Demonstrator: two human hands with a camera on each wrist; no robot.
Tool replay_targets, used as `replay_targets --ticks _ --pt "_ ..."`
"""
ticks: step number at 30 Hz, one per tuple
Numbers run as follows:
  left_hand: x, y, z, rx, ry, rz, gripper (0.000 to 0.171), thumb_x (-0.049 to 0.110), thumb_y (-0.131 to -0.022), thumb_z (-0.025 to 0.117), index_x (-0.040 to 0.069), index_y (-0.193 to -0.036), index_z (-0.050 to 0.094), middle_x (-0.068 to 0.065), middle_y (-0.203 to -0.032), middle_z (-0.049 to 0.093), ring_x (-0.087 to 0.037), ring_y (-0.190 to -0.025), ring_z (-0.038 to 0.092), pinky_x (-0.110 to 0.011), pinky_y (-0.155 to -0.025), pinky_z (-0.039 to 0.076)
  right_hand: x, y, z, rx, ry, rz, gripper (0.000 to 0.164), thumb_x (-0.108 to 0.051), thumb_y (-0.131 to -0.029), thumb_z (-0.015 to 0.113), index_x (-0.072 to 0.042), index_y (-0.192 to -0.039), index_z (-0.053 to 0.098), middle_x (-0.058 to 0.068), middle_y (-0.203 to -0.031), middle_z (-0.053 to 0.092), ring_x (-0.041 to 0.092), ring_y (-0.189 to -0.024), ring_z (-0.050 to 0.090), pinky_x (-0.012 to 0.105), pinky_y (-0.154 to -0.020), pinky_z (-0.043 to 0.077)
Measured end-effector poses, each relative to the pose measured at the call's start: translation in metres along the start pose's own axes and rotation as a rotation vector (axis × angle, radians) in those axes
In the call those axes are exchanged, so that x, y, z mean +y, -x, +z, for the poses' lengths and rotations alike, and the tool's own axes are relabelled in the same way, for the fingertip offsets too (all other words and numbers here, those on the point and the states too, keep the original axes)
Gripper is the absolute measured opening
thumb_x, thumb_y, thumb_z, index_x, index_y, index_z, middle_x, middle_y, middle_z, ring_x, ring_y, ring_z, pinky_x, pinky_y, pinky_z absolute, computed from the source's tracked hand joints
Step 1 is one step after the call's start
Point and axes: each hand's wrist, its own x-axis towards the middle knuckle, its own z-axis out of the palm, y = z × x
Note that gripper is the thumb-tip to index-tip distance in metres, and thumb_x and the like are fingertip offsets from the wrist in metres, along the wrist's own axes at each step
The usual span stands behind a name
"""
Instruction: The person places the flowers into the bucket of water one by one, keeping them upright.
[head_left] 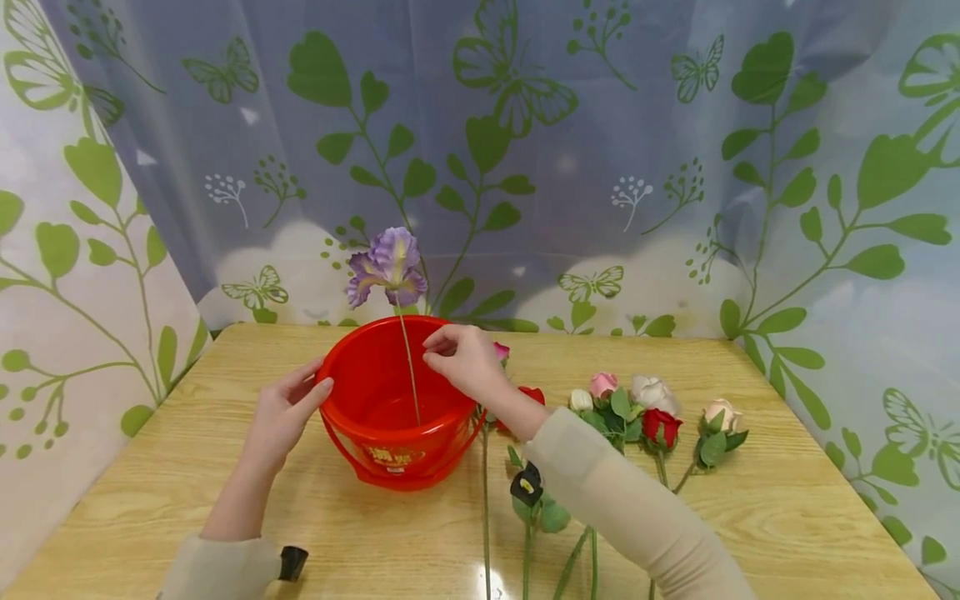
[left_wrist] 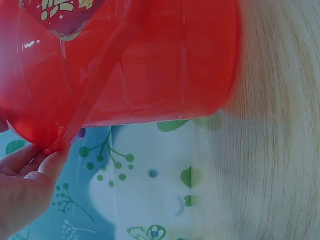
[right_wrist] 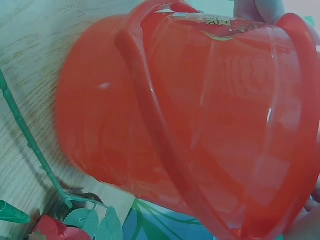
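Note:
A red plastic bucket (head_left: 401,454) with a gold-lettered label stands on the table. Inside it, a purple iris (head_left: 393,262) leans on its long thin stem. At the bucket's left rim, my left hand (head_left: 276,415) grips the edge between thumb and fingers; in the left wrist view this hand (left_wrist: 31,182) pinches near where the handle joins. Over the right rim reaches my right hand (head_left: 468,360), its bent fingers and thumb close to the iris stem and holding nothing visible. The bucket hides most of these fingers in the right wrist view.
Right of the bucket lie several artificial roses, among them a red rose (head_left: 662,427), a pink rose (head_left: 603,383) and a cream rose (head_left: 722,415), with long green stems. Behind the wooden table (head_left: 750,517) hangs a leaf-and-butterfly curtain (head_left: 570,192).

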Motion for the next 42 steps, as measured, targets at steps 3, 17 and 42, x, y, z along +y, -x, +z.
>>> replay_targets --ticks 3,17,42 --pt "0.000 0.000 0.000 0.005 -0.004 -0.001 0.048 0.021 -0.088 0.055 -0.005 -0.127 0.043 -0.022 -0.122 0.048 -0.017 -0.102 0.052 -0.013 -0.076 0.043 0.001 0.001 -0.002 -0.008 -0.007 -0.003 0.015 -0.007 -0.079 0.065 -0.001 -0.093 0.066 0.004 -0.085 0.064 0.015 -0.074 0.058 0.022 -0.063 0.049" --pt "0.001 -0.001 0.000 -0.002 -0.009 0.004 0.049 0.022 -0.089 0.054 -0.006 -0.127 0.043 -0.023 -0.122 0.049 -0.008 -0.099 0.052 -0.013 -0.075 0.043 0.004 0.015 -0.027 0.023 -0.062 -0.007 0.016 -0.004 -0.076 0.067 -0.002 -0.092 0.067 0.008 -0.087 0.065 0.017 -0.076 0.060 0.025 -0.066 0.050" --pt "0.002 0.001 0.000 -0.020 -0.019 -0.003 0.052 0.025 -0.089 0.053 -0.005 -0.130 0.040 -0.022 -0.123 0.047 -0.007 -0.099 0.050 -0.014 -0.076 0.043 0.036 0.077 -0.088 0.030 -0.062 0.172 0.018 -0.010 -0.079 0.066 -0.004 -0.096 0.065 0.010 -0.097 0.063 0.019 -0.087 0.058 0.031 -0.069 0.049"
